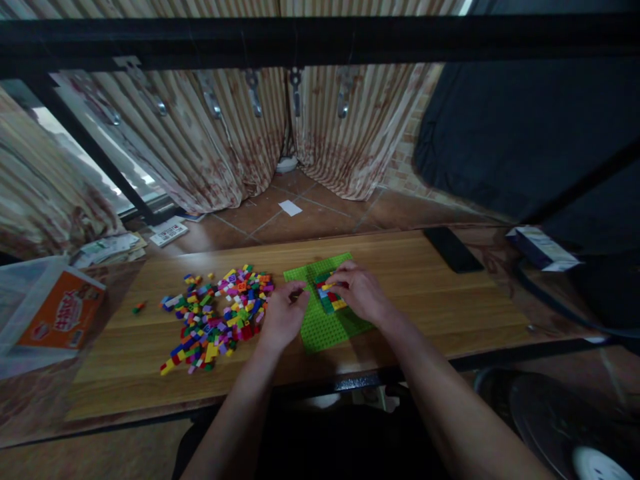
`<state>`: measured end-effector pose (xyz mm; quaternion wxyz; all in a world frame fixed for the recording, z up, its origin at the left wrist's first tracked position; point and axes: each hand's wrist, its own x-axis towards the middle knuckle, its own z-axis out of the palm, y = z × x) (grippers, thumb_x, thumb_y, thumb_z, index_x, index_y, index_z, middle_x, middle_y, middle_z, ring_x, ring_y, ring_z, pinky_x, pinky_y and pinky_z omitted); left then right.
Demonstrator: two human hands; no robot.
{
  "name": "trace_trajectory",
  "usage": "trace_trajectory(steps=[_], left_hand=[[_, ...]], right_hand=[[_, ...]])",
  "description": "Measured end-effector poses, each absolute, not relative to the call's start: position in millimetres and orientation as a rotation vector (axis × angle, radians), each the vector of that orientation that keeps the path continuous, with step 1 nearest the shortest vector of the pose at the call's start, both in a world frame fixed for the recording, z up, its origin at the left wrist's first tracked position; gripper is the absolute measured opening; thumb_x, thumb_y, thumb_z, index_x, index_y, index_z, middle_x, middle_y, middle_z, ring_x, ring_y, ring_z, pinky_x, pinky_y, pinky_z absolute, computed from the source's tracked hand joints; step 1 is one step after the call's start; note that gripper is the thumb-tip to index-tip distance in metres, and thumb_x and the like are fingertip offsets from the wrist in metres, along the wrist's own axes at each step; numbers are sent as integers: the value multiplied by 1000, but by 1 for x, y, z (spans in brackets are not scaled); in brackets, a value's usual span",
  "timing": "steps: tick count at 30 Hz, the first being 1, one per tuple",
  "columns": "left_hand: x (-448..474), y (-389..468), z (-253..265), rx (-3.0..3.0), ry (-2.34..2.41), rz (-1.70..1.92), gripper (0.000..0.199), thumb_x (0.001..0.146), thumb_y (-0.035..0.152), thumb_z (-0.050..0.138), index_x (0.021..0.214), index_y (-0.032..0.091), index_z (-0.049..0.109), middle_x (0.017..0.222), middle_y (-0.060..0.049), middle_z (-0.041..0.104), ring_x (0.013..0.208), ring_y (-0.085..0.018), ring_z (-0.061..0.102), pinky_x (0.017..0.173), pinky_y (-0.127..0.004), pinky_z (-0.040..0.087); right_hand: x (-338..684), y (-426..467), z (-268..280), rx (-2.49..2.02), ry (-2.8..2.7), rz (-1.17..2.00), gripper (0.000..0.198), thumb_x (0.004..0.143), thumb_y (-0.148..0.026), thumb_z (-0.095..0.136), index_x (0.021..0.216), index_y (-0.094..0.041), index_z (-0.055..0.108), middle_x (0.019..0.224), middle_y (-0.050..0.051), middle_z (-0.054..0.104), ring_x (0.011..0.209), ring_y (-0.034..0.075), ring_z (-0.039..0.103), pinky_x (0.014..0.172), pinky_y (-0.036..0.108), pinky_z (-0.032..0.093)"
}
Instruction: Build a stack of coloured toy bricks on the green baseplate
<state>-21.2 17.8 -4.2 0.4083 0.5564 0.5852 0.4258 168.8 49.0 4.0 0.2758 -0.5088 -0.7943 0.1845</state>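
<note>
A green studded baseplate (320,333) lies on the wooden tabletop. On it stands a small low build of coloured toy bricks (326,301), with red, blue, green and yellow pieces showing. My right hand (361,291) is over the build, its thumb and fingers pinched at a yellow brick (328,287). Whether that brick is touching the build is too small to tell. Over the plate's left edge is my left hand (289,309), fingers bent with a gap between thumb and forefinger and nothing visible in it. Left of it spreads a loose pile of mixed bricks (233,313).
A black phone (453,249) lies at the table's right. Beyond the right end is a small box (543,248). A clear plastic tub with an orange label (60,312) stands at the left. Dark metal bars with hooks (255,93) cross above, before striped curtains.
</note>
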Motion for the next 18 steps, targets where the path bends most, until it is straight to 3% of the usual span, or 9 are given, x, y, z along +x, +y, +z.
trace_trajectory(steps=[10, 18], left_hand=[[-5, 27, -12, 1436, 1546, 1021, 31, 75, 17, 60, 106, 14, 63, 75, -4, 69, 64, -16, 63, 60, -26, 46], [3, 31, -7, 1513, 1664, 936, 36, 78, 18, 61, 113, 12, 59, 82, -8, 71, 71, -19, 66, 66, -29, 48]], right_hand=[[170, 52, 4, -1477, -1992, 479, 20, 74, -13, 67, 91, -23, 73, 93, 4, 60, 85, 17, 58, 83, 35, 46], [178, 53, -6, -1648, -1789, 387, 21, 75, -25, 67, 95, -19, 70, 92, 9, 65, 86, 22, 60, 84, 41, 47]])
